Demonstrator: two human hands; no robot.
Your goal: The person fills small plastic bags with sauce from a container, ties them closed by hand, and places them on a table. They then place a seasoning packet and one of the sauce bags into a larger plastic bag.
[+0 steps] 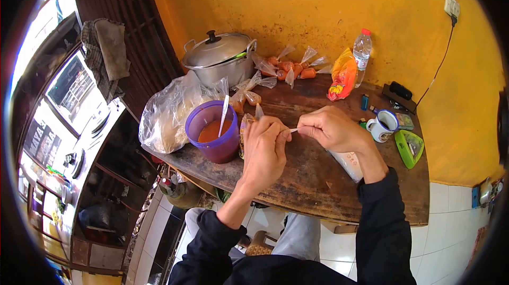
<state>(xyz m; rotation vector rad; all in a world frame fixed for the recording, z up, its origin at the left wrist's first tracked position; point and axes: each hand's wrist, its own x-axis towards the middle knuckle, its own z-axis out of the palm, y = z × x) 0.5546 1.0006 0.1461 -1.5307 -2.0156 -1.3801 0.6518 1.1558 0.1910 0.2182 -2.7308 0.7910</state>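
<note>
Over the middle of the table, my left hand point(263, 144) and my right hand point(335, 130) meet with fingertips pinched. Between them runs a thin whitish strip point(293, 130) that looks like thin plastic; I cannot tell its exact kind. Just left of my left hand stands a purple tub point(217, 150) of orange-red sauce, with a spoon point(224, 115) leaning in it. A printed packet point(245, 128) is partly hidden behind the left hand. Under my right wrist lies a flat clear plastic pack point(348, 164) with red print.
A lidded metal pot point(222, 68) stands at the back left, behind a big clear bag point(167, 118) of pale food. Small knotted bags of orange sauce point(289, 68) lie along the wall. Rightward are a water bottle point(362, 52), an enamel mug point(380, 127) and a green tray point(409, 150).
</note>
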